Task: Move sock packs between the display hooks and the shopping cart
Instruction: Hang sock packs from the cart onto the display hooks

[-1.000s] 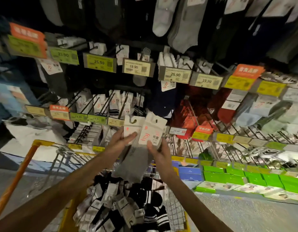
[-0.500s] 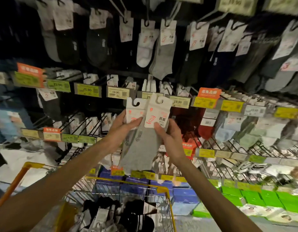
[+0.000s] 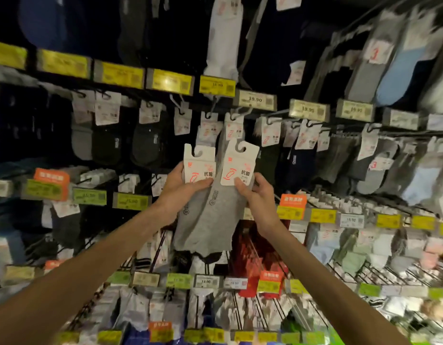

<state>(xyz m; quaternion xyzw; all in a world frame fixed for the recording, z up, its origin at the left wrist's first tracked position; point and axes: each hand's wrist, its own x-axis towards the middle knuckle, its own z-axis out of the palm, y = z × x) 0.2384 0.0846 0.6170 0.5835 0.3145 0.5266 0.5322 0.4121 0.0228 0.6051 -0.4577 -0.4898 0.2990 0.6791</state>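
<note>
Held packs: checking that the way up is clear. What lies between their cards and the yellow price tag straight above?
Not bare: in the head view two hung packs sit between the held packs and the tag.

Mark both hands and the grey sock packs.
left hand (image 3: 181,193): head view, back of hand.
right hand (image 3: 260,198): head view, back of hand.
grey sock packs (image 3: 210,220): head view, grey fabric below the cards.

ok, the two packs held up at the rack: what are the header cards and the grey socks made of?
Header cards: matte white card, probably paperboard. They look flat, with crisp die-cut hook slots and printed red marks. Grey socks: soft knit fabric with a matte look. They hang limp and crease. The fibre type cannot be told.
</note>
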